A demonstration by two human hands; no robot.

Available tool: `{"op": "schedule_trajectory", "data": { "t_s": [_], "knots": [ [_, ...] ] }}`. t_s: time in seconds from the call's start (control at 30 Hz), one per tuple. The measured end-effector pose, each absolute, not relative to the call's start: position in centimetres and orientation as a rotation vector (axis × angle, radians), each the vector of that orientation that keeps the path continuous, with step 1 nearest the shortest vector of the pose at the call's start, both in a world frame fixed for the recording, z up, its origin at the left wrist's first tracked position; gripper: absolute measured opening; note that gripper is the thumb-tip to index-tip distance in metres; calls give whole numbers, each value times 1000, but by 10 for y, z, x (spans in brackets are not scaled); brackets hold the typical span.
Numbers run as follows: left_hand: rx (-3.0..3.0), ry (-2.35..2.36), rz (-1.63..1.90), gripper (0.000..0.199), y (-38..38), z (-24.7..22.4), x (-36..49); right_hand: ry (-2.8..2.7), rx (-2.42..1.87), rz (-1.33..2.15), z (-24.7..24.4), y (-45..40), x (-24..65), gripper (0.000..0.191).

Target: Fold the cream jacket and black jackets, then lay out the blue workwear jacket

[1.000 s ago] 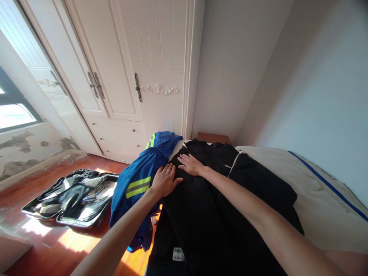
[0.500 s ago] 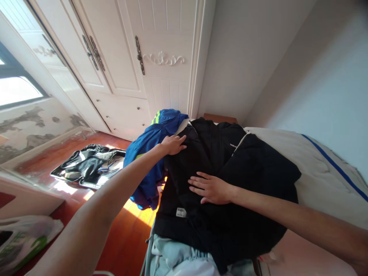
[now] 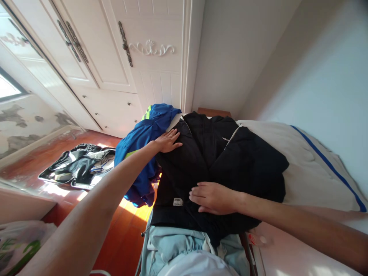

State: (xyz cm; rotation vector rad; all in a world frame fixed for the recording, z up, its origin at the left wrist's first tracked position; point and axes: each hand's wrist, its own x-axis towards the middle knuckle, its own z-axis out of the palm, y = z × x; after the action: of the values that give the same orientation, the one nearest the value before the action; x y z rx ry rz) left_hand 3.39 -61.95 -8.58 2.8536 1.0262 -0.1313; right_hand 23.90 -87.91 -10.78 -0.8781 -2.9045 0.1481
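Observation:
A black jacket point(image 3: 184, 168) with a zip and a small white label lies spread over the end of the bed. Flat on its upper left part rests my left hand point(image 3: 168, 141), fingers spread, a ring on one finger. My right hand point(image 3: 212, 197) lies on the lower middle of the jacket, just right of the label, its fingers extended and holding nothing. Beside my left hand, a blue garment point(image 3: 140, 142) with yellow-green reflective strips hangs down at the left.
White wardrobe point(image 3: 155, 23) behind. An open bag point(image 3: 80, 165) with things in it lies on the wooden floor at left. Plastic bag point(image 3: 23, 245) at lower left. Pale bedding point(image 3: 307, 176) with a blue stripe at right. Light blue clothing point(image 3: 172, 241) in front.
My right hand has moved lower on the jacket, and the jacket's lower edge has drawn up, showing more of the light blue clothing. My left hand stays on the upper left part. The view has shifted.

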Motion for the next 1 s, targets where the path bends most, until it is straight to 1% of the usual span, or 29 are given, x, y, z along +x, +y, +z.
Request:
{"op": "schedule_trajectory", "data": {
  "t_s": [0.07, 0.13, 0.2, 0.27, 0.37, 0.47, 0.57, 0.67, 0.7, 0.77, 0.87, 0.93, 1.0],
  "knots": [
    [2833, 1043, -147, 88, -619, -85, 34, -2855, -810, 68, -97, -859, 217, 46],
    [2818, 1060, -170, 90, -618, -83, 35, -2794, -884, -18, -106, -840, 200, 53],
    [2814, 1066, -190, 90, -619, -82, 36, -2776, -1000, -34, -132, -831, 193, 63],
    [2815, 1062, -200, 91, -619, -81, 35, -2840, -1041, 64, -169, -837, 196, 71],
    [2817, 1059, -194, 90, -618, -82, 35, -2907, -975, 275, -213, -870, 215, 66],
    [2822, 1055, -180, 91, -617, -84, 35, -2854, -997, 441, -224, -908, 238, 64],
    [2831, 1055, -173, 92, -617, -85, 36, -2837, -1023, 573, -207, -931, 253, 65],
    [2826, 1066, -176, 91, -617, -84, 36, -2827, -974, 736, -173, -928, 256, 59],
    [2822, 1069, -179, 90, -617, -84, 36, -2795, -959, 744, -160, -921, 255, 58],
    [2813, 1069, -182, 90, -617, -83, 36, -2704, -956, 612, -132, -898, 252, 57],
    [2792, 1064, -154, 92, -615, -80, 37, -2612, -1008, 190, -99, -854, 250, 55],
    [2789, 1081, -84, 88, -613, -76, 41, -2597, -1124, -36, -92, -828, 252, 58],
    [2810, 1126, -27, 81, -612, -68, 49, -2659, -1192, -171, -95, -814, 257, 65]
  ]
}}
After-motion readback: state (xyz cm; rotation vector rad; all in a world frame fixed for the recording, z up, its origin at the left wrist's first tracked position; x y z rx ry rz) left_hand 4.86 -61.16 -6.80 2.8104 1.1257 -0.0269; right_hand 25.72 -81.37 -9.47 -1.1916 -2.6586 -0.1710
